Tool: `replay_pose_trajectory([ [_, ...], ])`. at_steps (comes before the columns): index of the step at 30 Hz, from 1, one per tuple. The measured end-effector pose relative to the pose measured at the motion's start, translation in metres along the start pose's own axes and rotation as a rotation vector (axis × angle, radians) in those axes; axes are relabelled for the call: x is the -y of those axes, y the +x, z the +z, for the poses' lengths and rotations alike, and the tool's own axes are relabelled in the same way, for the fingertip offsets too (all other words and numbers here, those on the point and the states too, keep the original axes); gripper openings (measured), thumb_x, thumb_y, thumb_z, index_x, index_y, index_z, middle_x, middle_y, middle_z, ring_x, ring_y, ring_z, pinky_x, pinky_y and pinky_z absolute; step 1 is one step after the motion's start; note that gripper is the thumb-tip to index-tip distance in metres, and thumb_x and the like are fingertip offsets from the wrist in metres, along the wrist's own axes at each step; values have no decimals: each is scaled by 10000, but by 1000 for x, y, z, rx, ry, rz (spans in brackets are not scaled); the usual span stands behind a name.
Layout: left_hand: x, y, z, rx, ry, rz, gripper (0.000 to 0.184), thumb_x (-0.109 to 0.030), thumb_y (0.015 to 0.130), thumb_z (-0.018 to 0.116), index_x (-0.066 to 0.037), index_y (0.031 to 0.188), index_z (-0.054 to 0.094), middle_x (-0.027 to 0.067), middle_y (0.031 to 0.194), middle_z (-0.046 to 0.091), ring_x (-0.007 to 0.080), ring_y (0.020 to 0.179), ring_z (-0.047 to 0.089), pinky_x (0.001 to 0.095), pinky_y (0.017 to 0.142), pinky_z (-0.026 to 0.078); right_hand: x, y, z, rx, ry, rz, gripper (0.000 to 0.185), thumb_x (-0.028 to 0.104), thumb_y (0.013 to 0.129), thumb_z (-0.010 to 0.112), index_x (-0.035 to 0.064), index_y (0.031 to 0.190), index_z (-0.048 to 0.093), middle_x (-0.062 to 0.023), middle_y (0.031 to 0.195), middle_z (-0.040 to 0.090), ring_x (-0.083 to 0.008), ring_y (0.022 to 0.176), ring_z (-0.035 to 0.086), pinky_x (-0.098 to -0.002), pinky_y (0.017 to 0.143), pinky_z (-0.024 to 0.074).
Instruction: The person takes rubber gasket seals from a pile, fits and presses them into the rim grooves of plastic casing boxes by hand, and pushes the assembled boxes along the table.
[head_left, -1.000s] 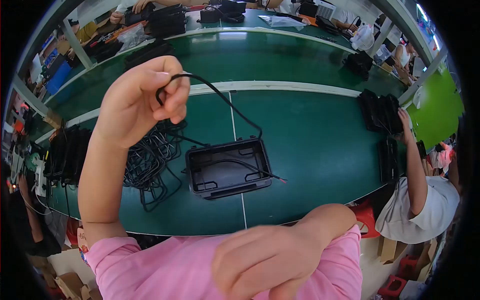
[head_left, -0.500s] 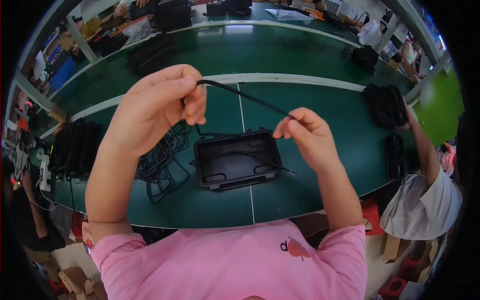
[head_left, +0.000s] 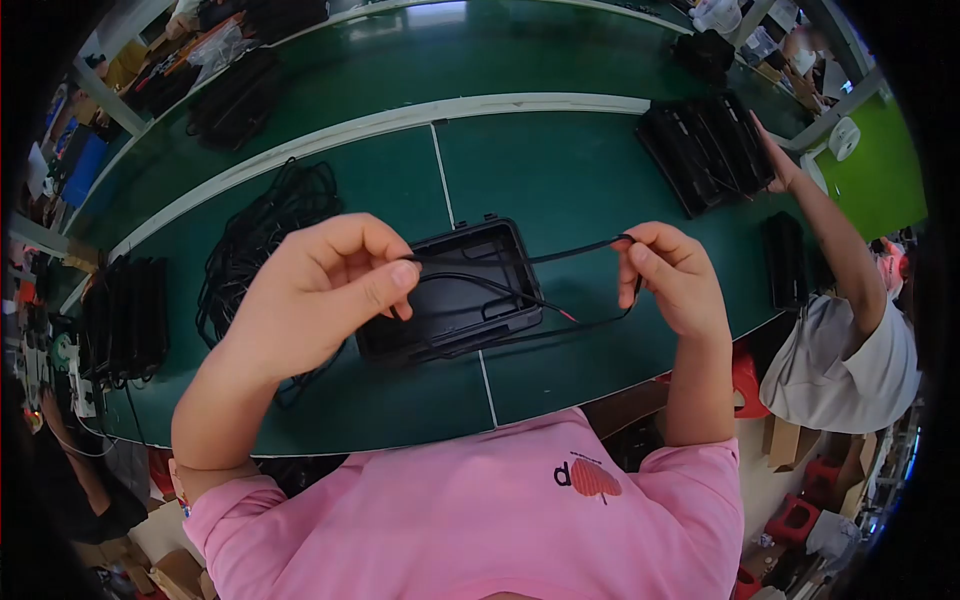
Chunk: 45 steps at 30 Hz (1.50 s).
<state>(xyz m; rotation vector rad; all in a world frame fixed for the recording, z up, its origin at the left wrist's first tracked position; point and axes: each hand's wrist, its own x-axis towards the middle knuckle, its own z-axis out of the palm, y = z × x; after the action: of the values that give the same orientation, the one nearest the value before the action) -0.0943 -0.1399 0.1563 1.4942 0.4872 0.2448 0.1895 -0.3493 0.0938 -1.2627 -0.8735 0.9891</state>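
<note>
A black cable [head_left: 578,251] runs between my two hands, above an open black plastic box [head_left: 470,300] on the green table. My left hand [head_left: 345,285] pinches it over the box's left side. To the right of the box, my right hand [head_left: 668,272] pinches the same cable, which bends back at the fingers and runs left along the box's front edge. Inside the box lies a cable end with reddish wire tips [head_left: 568,316] reaching the right wall. A tangled pile of black cable [head_left: 262,235] lies behind my left hand, which hides part of it.
Black cases [head_left: 705,150] stand at the right back, with a co-worker's hand [head_left: 780,170] touching them. Another black case [head_left: 785,260] lies nearer on the right. More black items [head_left: 125,315] are stacked at the left. A pale rail [head_left: 540,102] crosses behind the box.
Both hands have come lower, and the cable now doubles back at my right hand. Since the earliest frame, my right hand has risen from near my body and taken hold of the cable.
</note>
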Motion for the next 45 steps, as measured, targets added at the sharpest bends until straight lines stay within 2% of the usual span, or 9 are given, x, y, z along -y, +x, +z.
replay_pose_trajectory([
  [11, 8, 8, 8, 188, -162, -53, 132, -96, 960, 625, 14, 1032, 614, 44, 926, 661, 91, 880, 615, 235, 803, 495, 9, -13, -19, 94, 155, 46, 162, 64, 958, 566, -12, 1080, 641, -89, 803, 647, -184, 647, 647, -287, 647, 532],
  [16, -8, 0, -16, 46, 413, 627, 93, -49, 876, 649, -6, 952, 618, 128, 983, 626, 266, 966, 586, 393, 885, 469, 22, 13, 0, 176, -175, -420, 159, 22, 906, 623, -11, 1054, 672, -120, 1067, 616, -198, 999, 613, -312, 838, 494],
  [23, 22, -57, -24, -22, 1239, 705, 264, -80, 667, 770, -63, 914, 679, 133, 1104, 615, 358, 1014, 601, 455, 835, 495, 8, 6, 22, 289, -990, -727, 345, 54, 688, 790, 140, 1017, 729, -81, 1015, 583, -284, 974, 570, -380, 829, 468],
  [26, 33, -65, -22, 121, 950, 616, 222, -68, 756, 762, -60, 944, 644, 122, 1088, 647, 339, 1023, 622, 435, 824, 508, 20, -1, 23, 369, -959, -670, 231, 21, 737, 736, 94, 955, 718, -42, 908, 610, -277, 927, 599, -372, 800, 468],
  [29, 40, -64, -5, 425, 242, 445, 115, -75, 890, 675, -39, 981, 615, 102, 984, 661, 310, 932, 648, 364, 780, 516, 40, -13, 8, 692, -455, -384, 162, 49, 844, 710, 12, 997, 674, -103, 865, 665, -288, 814, 644, -370, 696, 502],
  [32, 48, -51, 18, 593, 265, 308, 101, -101, 911, 642, -47, 986, 601, 82, 886, 621, 273, 840, 622, 368, 711, 496, 48, -18, -7, 1036, -425, -67, 100, 54, 877, 671, 14, 968, 663, -104, 872, 660, -288, 808, 642, -367, 696, 507],
  [37, 69, -21, 57, 463, 531, 462, 156, -95, 841, 656, -45, 981, 609, 82, 879, 600, 263, 831, 599, 369, 735, 495, 29, -32, -21, 544, -799, -131, 147, 3, 824, 683, 28, 968, 679, -91, 876, 629, -276, 823, 623, -348, 722, 498],
  [39, 75, -11, 69, 165, 847, 895, 231, -74, 743, 702, -54, 968, 656, 82, 909, 627, 255, 852, 624, 368, 725, 508, 28, -40, -27, 318, -840, -197, 193, -7, 780, 706, 38, 967, 703, -89, 913, 623, -271, 864, 606, -346, 743, 491],
  [45, 112, -4, 82, 296, 1201, 1113, 258, -184, 755, 689, -24, 954, 656, 102, 978, 624, 247, 990, 608, 374, 836, 523, -4, -67, -46, 201, -1190, -430, 236, 7, 751, 723, 53, 982, 713, -92, 1021, 622, -305, 950, 596, -388, 823, 498],
])
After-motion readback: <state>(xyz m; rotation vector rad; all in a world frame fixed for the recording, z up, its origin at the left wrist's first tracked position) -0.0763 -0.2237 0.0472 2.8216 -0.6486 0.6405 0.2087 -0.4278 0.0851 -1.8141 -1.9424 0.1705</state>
